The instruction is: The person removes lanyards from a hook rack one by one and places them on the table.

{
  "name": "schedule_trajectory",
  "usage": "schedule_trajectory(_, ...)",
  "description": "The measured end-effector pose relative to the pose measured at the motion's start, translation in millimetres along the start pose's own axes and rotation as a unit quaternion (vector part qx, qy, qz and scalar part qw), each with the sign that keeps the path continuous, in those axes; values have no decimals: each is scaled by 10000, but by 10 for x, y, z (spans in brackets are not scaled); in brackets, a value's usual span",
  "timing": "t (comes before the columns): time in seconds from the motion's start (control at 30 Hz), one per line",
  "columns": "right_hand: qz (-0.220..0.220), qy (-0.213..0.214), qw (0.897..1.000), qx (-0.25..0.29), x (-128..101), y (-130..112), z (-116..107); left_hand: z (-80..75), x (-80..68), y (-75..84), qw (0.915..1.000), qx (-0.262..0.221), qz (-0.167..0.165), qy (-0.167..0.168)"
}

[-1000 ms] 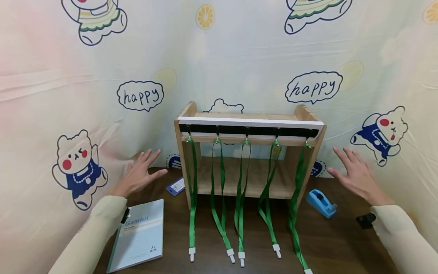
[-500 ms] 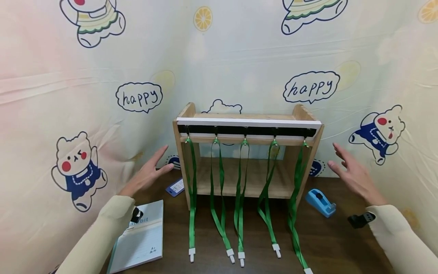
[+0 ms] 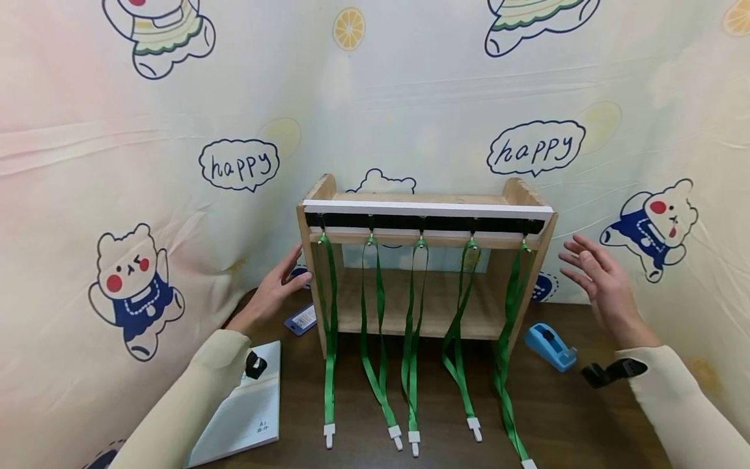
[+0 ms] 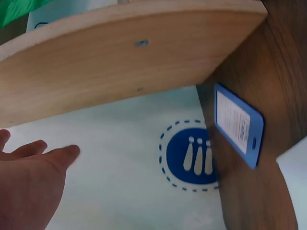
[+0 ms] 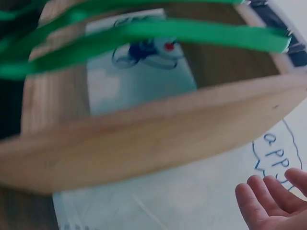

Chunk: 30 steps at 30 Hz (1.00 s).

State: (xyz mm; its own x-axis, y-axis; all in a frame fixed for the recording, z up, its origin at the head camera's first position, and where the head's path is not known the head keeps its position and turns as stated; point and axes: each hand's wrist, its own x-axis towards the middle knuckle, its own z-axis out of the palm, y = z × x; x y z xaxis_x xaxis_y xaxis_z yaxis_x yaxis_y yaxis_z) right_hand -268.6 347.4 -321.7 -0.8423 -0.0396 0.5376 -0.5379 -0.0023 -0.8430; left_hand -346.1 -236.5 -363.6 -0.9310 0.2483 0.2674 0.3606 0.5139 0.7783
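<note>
Two hands, mine, both unladen. Left hand (image 3: 269, 296): carried inward over the last second to just beside the left side of the wooden shelf (image 3: 436, 306); fingers straight, thumb held apart; contact I cannot confirm. Right hand (image 3: 606, 290): turned more edge-on over that same second, hanging in the air clear of the shelf's right side; fingers spread, loosely bent, pinching nothing. I judge this to bring my work to the shelf's two sides rather than to any strap.

One wooden shelf, upright on the table (image 3: 568, 417), between my hands. One black strip (image 3: 398, 222) across its upper front. Five green lanyards (image 3: 329, 378), hanging in a row from that strip, unmoved. Five white clips (image 3: 329, 433), one per lanyard, the rightmost cut by the view's edge. One notebook (image 3: 252, 407), partly under my left forearm. One blue card holder (image 4: 238, 124), lying left of the shelf. One blue tape dispenser (image 3: 549, 347), right of it.
</note>
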Motion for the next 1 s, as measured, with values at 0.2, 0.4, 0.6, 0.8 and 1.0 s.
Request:
schedule_trajectory(0.2,-252,224,9949,954,-8,-142,177,92,29,1,9986,-515,72,-57)
schedule_trajectory(0.4,-608,1524,9796,1160,9,-272,460,162,30,18,9963,-751,387,-178)
schedule_trajectory(0.6,-907,2151,9667,1048,23,-350,643,210,33,28,9980,-508,369,-81)
schedule_trajectory(0.8,-900,1848,9786,-46,-13,-328,701,234,40,35,9991,-317,263,-17)
schedule_trajectory(1.0,-788,1689,9781,-927,-46,-268,749,232,34,43,9993,-266,268,38)
